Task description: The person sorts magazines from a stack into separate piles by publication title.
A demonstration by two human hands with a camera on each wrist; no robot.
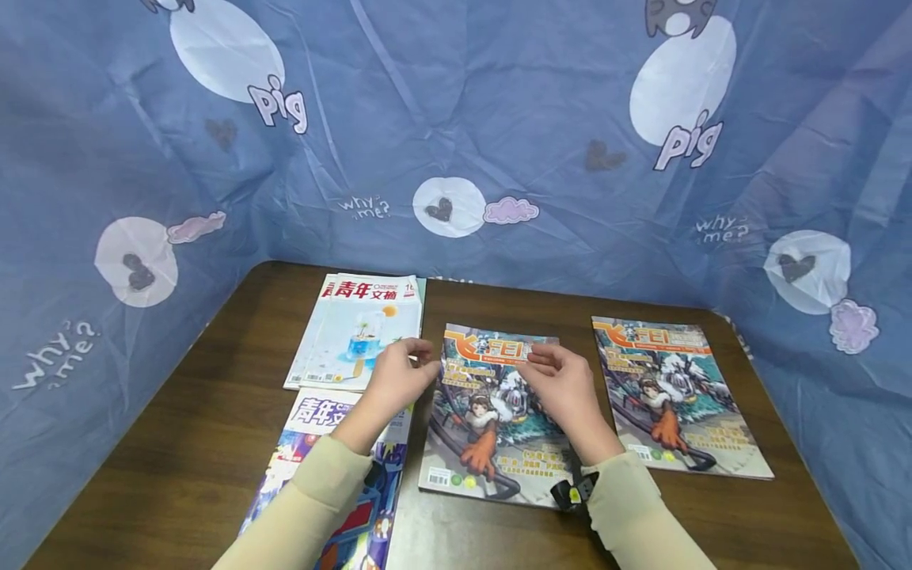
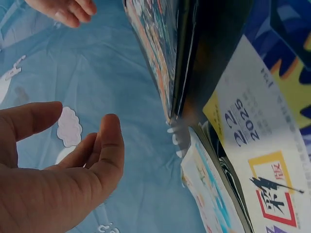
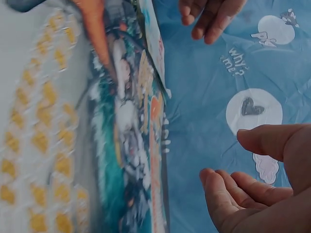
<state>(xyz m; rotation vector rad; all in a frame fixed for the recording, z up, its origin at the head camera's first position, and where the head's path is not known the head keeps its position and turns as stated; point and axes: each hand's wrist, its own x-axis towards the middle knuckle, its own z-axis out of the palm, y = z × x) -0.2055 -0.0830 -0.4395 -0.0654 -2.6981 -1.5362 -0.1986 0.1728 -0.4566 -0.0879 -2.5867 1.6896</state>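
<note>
A FEI comic magazine (image 1: 477, 419) with an orange-gloved figure on its cover lies flat in the middle of the table. My left hand (image 1: 399, 378) hovers by its upper left edge, thumb and fingers apart with nothing between them. Over its upper right part, my right hand (image 1: 564, 384) is likewise relaxed and holds nothing. Both wrist views show a gap between thumb and fingers on the left hand (image 2: 73, 187) and the right hand (image 3: 262, 194). A second magazine with the same cover (image 1: 670, 396) lies to the right of the right hand.
Overlapping white-covered magazines (image 1: 363, 328) lie at the back left of the brown wooden table (image 1: 192, 404). In front of them is a purple-blue magazine (image 1: 388, 467), partly hidden by my left forearm. A blue printed cloth (image 1: 456, 142) hangs around the table's back and sides.
</note>
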